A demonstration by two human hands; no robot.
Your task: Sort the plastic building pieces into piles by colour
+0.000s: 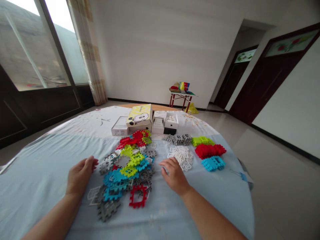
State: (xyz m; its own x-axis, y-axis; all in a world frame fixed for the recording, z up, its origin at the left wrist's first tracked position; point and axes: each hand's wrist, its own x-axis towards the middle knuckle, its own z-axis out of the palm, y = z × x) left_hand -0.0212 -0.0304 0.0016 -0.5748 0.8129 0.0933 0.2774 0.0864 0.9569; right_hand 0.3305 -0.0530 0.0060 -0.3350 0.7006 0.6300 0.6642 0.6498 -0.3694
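Observation:
A loose heap of interlocking plastic tiles in red, yellow-green, blue, grey and white lies in the middle of the table. My left hand rests on the cloth just left of the heap, fingers loosely curled, holding nothing. My right hand hovers just right of the heap, fingers bent down, next to a pile of white tiles. Sorted stacks lie further right: grey tiles, green tiles, red tiles and blue tiles.
The round table has a pale blue cloth. At its far side stand a yellow cartoon-mouse box and several white boxes. A small red-legged table with coloured items stands by the wall. Dark doors are at right.

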